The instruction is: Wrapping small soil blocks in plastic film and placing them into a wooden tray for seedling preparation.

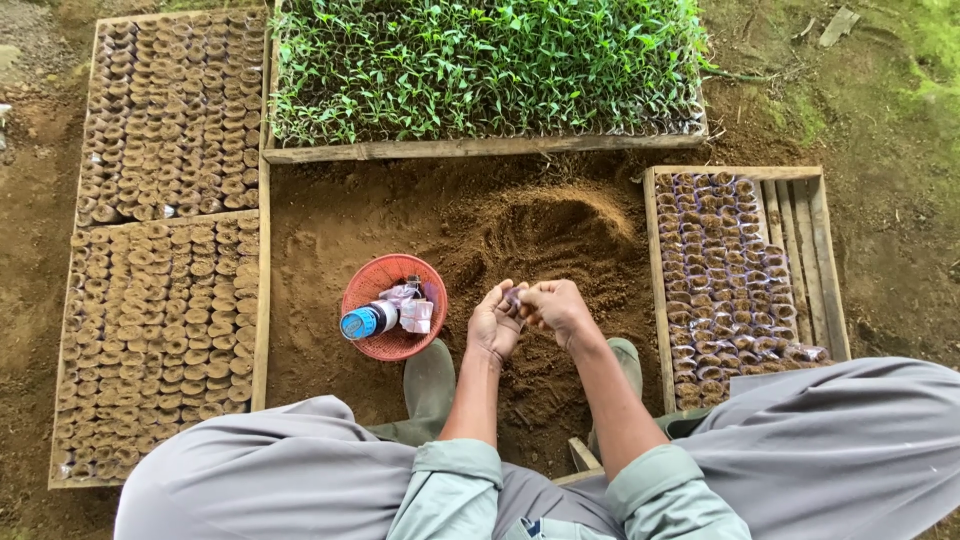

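At frame centre, the left hand (495,322) and right hand (556,308) together pinch what seems a small plastic bag (513,300) above the soil heap (545,235); filling looks underway, needing soil scooped next.

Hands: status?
Left hand and right hand together on a small pot. Soil pile beyond. Red basket left; nothing blocking.

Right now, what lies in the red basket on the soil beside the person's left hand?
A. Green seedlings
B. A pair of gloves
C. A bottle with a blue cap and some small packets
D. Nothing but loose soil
C: the red basket holds a bottle with a blue cap lying on its side and small packets, just to the side of the left hand.
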